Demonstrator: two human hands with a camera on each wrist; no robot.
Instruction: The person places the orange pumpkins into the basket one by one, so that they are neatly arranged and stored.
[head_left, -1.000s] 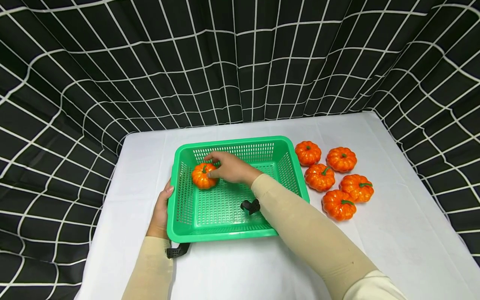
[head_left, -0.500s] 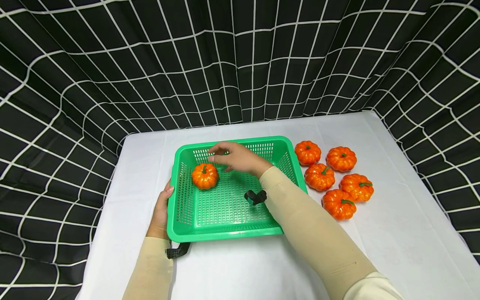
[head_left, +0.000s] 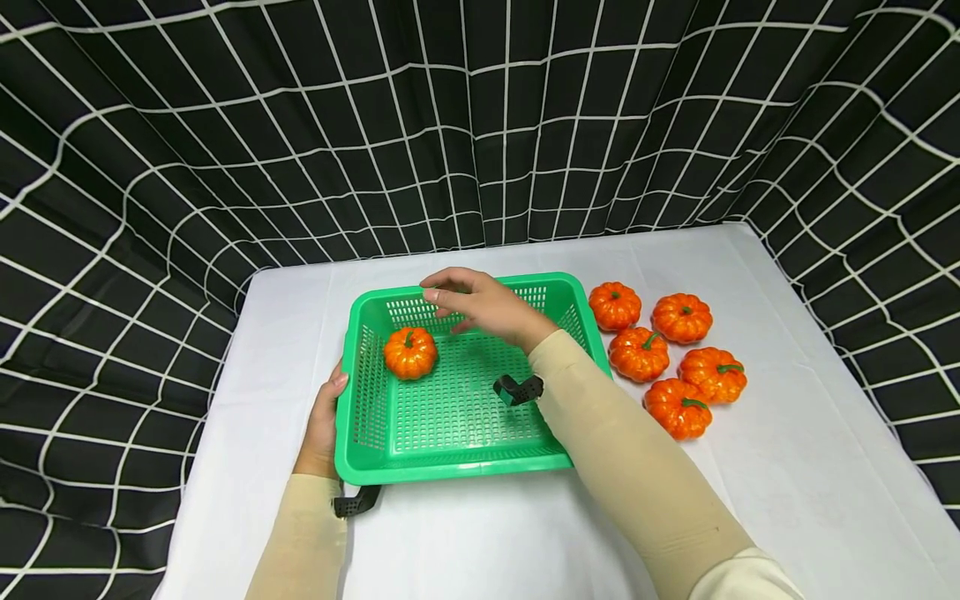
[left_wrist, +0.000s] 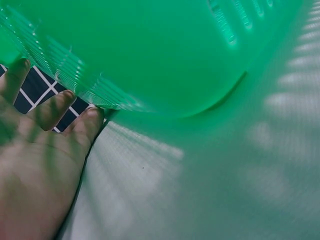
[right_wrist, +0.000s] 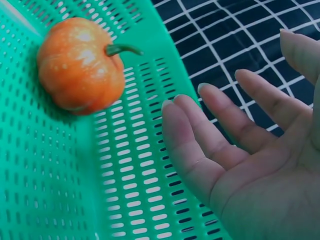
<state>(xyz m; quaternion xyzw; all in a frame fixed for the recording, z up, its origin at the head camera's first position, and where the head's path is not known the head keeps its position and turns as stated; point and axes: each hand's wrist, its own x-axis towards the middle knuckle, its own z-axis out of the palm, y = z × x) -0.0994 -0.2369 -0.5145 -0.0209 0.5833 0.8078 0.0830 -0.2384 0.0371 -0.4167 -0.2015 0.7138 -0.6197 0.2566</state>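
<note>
White table (head_left: 465,542); glossy orange pumpkin (head_left: 410,352) in green basket (head_left: 450,467); right grip (head_left: 480,304) released, left grip (head_left: 321,429) flat against basket.

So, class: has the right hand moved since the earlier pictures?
Yes. The right hand has lifted off the pumpkin toward the basket far rim.

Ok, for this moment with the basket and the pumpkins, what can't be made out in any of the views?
- Head view: the left hand is partly hidden behind the green basket wall, so its finger contact is unclear.
- Left wrist view: the basket fills the frame, blurred; nothing inside it shows.
- Right wrist view: the right hand is cut off by the frame edge; only the pumpkin in the basket appears, not the five pumpkins on the table.
</note>
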